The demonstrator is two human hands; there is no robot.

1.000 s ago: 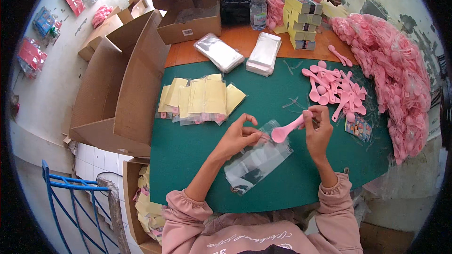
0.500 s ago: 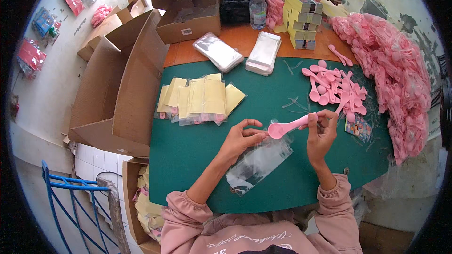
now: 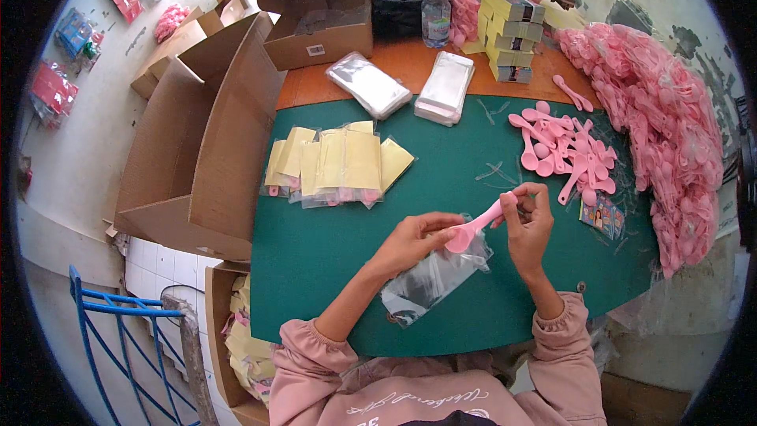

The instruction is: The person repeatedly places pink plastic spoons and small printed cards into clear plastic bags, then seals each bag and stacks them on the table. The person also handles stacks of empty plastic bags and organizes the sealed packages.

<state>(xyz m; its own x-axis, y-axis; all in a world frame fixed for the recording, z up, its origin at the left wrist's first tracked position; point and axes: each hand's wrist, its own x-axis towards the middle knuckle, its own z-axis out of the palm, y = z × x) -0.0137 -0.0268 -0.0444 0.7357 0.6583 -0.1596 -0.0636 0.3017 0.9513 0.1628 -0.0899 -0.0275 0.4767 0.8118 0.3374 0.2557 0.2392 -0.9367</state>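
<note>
A pink plastic spoon (image 3: 482, 222) is pinched by its handle end in my right hand (image 3: 528, 229). Its bowl points down and left, at the upper end of a clear plastic bag (image 3: 430, 288). My left hand (image 3: 406, 244) grips that end of the bag, thumb and fingers close against the spoon's bowl. Whether the bowl is inside the bag or in front of it I cannot tell. To the right lies a heap of loose pink spoons (image 3: 556, 142), with small printed cards (image 3: 603, 217) below it.
Filled bags with yellow cards (image 3: 344, 162) lie left on the green mat (image 3: 315, 276). Behind are two stacks of clear bags (image 3: 443, 87), banded card stacks (image 3: 509, 35) and a water bottle (image 3: 435, 4). Wrapped pink spoons (image 3: 654, 126) pile up right; a cardboard box (image 3: 229, 142) stands left.
My right hand has brought the spoon's bowl down against the bag's upper end, and the spoon slants more steeply. My left fingers have drawn in around the bag there.
</note>
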